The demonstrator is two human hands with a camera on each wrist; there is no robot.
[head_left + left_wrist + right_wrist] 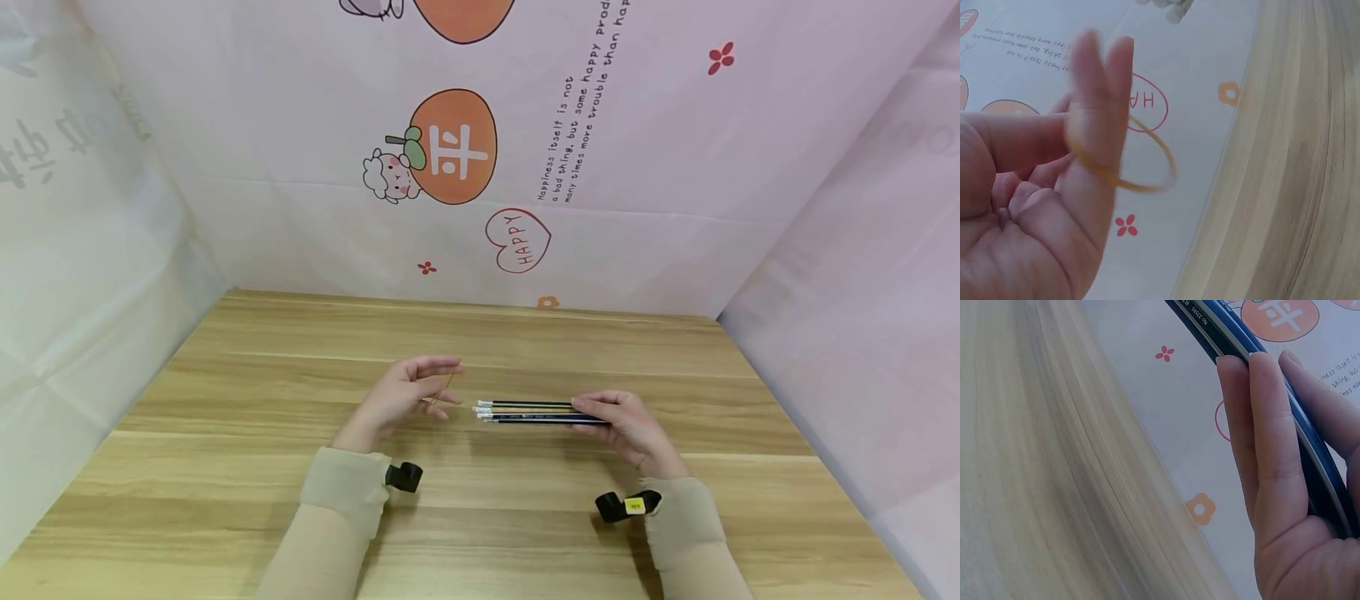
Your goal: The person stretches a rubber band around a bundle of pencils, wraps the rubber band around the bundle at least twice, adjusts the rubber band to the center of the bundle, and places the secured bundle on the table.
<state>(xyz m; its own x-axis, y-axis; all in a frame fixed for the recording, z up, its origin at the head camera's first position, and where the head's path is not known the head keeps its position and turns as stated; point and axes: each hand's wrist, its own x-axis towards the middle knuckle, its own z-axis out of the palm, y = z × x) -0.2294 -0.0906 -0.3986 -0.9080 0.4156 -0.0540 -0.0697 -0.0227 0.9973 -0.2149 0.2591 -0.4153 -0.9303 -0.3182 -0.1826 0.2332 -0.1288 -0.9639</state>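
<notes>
My right hand grips a bundle of several dark pencils near one end, thumb on one side and fingers on the other. The pencils lie level above the table, their white-ferruled eraser ends toward my left hand. Dark pencil shafts run between thumb and fingers in the right wrist view. My left hand is held with its fingers extended, just left of the eraser ends and apart from them. A thin yellow rubber band loops around fingers of the left hand; its far side is partly hidden behind them.
Below both hands is a wood-grain table. A printed white cloth hangs along its back edge, with pale cloth at both sides. Black wrist cameras are strapped to both forearms.
</notes>
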